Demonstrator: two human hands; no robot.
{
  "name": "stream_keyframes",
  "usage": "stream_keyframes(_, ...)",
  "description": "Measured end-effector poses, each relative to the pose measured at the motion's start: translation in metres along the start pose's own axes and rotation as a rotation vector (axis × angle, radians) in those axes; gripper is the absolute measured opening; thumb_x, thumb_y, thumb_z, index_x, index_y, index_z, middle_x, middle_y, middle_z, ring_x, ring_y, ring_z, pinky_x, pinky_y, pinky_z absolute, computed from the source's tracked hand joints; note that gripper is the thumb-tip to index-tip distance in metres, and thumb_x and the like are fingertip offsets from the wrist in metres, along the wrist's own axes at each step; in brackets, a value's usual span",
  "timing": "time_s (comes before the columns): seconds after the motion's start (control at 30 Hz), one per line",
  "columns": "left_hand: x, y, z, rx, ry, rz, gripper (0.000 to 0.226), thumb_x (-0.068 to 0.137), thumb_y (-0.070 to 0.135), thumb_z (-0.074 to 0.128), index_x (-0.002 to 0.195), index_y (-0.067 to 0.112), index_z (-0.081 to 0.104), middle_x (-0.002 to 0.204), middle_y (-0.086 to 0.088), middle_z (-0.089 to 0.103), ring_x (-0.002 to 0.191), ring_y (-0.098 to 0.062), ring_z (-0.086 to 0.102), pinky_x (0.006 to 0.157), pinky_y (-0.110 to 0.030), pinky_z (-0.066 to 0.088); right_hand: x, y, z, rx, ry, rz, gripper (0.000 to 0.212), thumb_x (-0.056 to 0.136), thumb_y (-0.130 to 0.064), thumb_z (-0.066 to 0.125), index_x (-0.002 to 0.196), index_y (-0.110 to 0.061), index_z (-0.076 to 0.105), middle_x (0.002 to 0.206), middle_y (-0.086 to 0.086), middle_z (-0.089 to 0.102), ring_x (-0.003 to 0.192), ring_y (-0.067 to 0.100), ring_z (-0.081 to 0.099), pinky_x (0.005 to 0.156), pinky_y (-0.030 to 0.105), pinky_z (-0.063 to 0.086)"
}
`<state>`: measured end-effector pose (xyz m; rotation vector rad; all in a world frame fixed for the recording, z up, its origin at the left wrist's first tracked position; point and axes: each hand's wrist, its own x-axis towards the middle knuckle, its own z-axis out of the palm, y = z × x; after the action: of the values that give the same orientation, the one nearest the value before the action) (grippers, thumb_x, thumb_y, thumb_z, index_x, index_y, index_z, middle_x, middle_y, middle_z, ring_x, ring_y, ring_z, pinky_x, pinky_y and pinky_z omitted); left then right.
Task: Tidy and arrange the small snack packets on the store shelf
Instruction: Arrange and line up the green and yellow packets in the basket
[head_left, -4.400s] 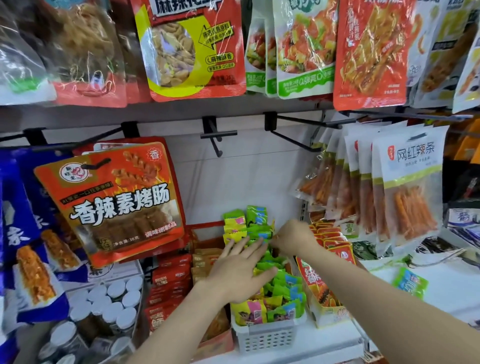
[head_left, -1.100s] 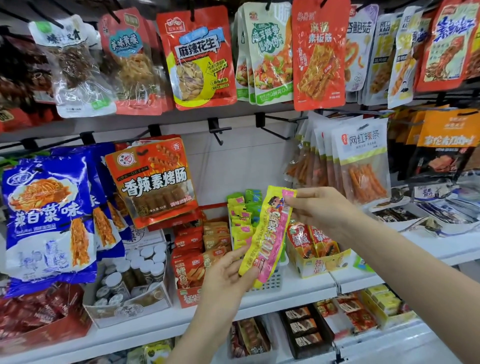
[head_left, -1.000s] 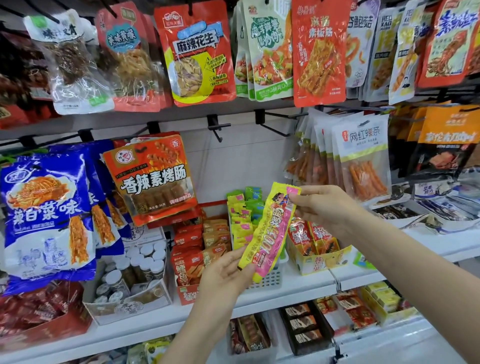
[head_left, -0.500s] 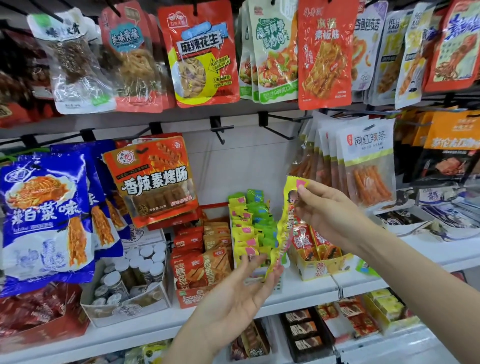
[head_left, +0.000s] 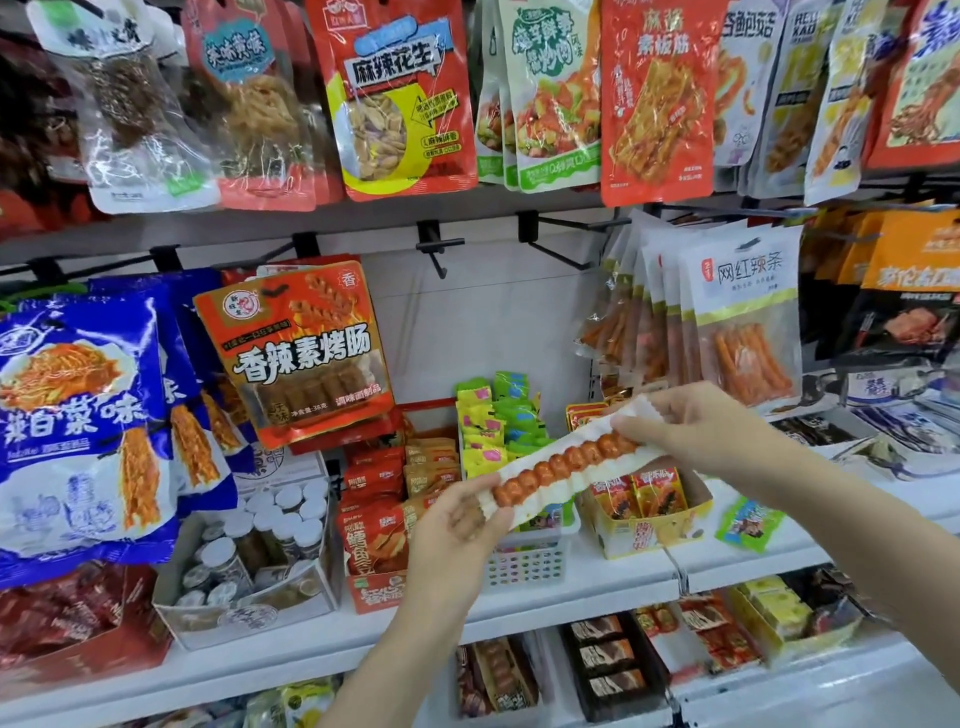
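I hold a long snack packet (head_left: 569, 463) stretched between both hands in front of the shelf. Its pale back faces me, with a row of orange-red pieces showing through. My left hand (head_left: 457, 525) pinches the lower left end. My right hand (head_left: 691, 431) pinches the upper right end. Behind the packet stands a white slotted basket (head_left: 524, 564) packed with small green and yellow snack packets (head_left: 493, 421).
Red packets (head_left: 379, 499) fill a box left of the basket; a yellow box (head_left: 649, 525) of red sachets sits right of it. A loose green packet (head_left: 748, 522) lies on the white shelf (head_left: 613, 577). Large bags hang from hooks above, and a lower shelf holds more boxes.
The long packet has been turned over from its yellow-pink printed front to its pale back. It now lies flatter, stretched between my hands, instead of hanging steeply.
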<state>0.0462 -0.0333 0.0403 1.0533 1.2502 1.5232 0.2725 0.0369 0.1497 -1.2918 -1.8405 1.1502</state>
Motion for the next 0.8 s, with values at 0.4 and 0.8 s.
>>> stream_keyframes(0.4, 0.104, -0.017, 0.044, 1.558, -0.611, 0.473, 0.062, 0.096, 0.066, 0.033, 0.151, 0.039, 0.027, 0.164, 0.009, 0.013, 0.152, -0.019, -0.002, 0.121, -0.054, -0.008, 0.063, 0.038, 0.000, -0.801, 0.444, -0.015, 0.036, 0.089, -0.033, 0.064, 0.064, -0.011, 0.051, 0.061, 0.009, 0.053, 0.065, 0.030, 0.057, 0.056, 0.029, 0.041)
stream_keyframes(0.8, 0.113, -0.041, 0.010, 1.549, -0.574, 0.501, 0.053, 0.098, 0.065, 0.023, 0.148, 0.048, 0.030, 0.161, 0.017, 0.020, 0.151, -0.012, 0.009, 0.120, -0.041, -0.009, 0.087, 0.026, 0.021, -0.675, 0.425, -0.164, 0.023, 0.086, -0.023, 0.066, 0.071, -0.007, 0.061, 0.052, 0.007, 0.048, 0.051, 0.026, 0.051, 0.046, 0.027, 0.040)
